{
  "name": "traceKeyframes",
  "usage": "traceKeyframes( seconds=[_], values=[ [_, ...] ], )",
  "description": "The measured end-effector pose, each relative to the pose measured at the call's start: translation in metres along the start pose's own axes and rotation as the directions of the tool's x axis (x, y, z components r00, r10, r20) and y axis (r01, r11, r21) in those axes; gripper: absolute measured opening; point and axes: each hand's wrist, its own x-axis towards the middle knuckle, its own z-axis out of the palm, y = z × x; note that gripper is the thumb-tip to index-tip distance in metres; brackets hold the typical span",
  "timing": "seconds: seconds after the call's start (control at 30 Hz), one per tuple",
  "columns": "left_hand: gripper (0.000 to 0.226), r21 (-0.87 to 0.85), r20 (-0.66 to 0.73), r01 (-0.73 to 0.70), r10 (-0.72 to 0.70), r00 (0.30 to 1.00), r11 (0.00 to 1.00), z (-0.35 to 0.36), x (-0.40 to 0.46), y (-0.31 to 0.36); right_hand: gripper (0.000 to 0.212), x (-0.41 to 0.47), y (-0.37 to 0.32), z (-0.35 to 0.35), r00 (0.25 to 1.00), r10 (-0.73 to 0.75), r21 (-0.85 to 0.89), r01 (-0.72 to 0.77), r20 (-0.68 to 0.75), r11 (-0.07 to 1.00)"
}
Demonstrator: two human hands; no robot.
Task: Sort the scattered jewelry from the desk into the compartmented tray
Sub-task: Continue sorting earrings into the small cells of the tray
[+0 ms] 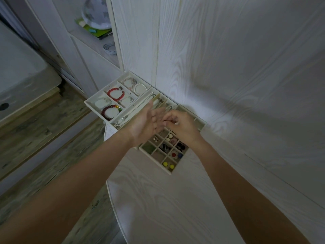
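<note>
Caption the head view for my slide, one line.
Both hands meet above the small-cell tray: the right hand pinches a tiny pale piece beside the open left hand; bracelets fill the far tray.

A home bedroom or dressing corner. A white wood-grain desk (158, 199) stands against matching white wood-grain wall panels (228, 59), above grey wood-plank flooring (44, 138). A built-in white shelf niche (98, 41) holds a round glass globe (96, 13). Cream compartmented jewellery trays (112, 101) sit on the desk.
</note>
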Motion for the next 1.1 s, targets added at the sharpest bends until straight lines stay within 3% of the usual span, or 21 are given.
traceKeyframes(
  seconds=[0.07,0.13,0.2,0.33,0.57,0.67,0.83,0.97,1.1],
  values=[
    [0.039,0.372,-0.157,-0.031,0.096,0.983,0.928,0.0,-0.003,0.0,0.008,-0.001,0.004,-0.003,0.999,0.039,0.035,-0.038,-0.017,0.999],
    [0.031,0.723,-0.221,-0.001,0.234,0.947,0.691,-0.007,-0.004,-0.003,0.009,-0.002,0.01,-0.007,0.996,0.075,0.037,-0.073,-0.043,0.997],
    [0.032,0.889,-0.173,0.029,0.276,0.945,0.457,-0.018,-0.003,-0.01,0.011,-0.004,0.015,-0.009,0.993,0.092,0.03,-0.091,-0.068,0.995],
    [0.04,0.994,-0.029,-0.005,0.298,0.954,0.112,-0.035,0.002,-0.024,0.014,-0.006,0.029,-0.009,0.986,0.139,0.018,-0.138,-0.091,0.99],
    [0.058,0.961,0.061,0.008,0.239,0.969,-0.277,-0.027,0.008,-0.025,0.014,-0.004,0.057,-0.014,0.957,0.186,-0.053,-0.202,-0.222,0.978],
    [0.058,0.941,0.041,0.036,0.217,0.975,-0.337,-0.022,0.01,-0.023,0.014,-0.003,0.068,-0.017,0.936,0.188,-0.129,-0.234,-0.296,0.964],
    [0.056,0.938,0.03,0.041,0.199,0.98,-0.344,-0.02,0.014,-0.022,0.014,-0.002,0.08,-0.02,0.929,0.149,-0.186,-0.221,-0.339,0.957],
    [0.055,0.943,0.034,0.034,0.2,0.979,-0.331,-0.02,0.014,-0.021,0.013,0.002,0.079,-0.021,0.971,0.042,-0.308,-0.116,-0.237,0.944],
    [0.057,0.948,0.03,0.033,0.19,0.981,-0.317,-0.02,0.014,-0.021,0.011,0.009,0.071,-0.019,0.987,0.057,-0.397,-0.113,-0.151,0.911]
  ],
)
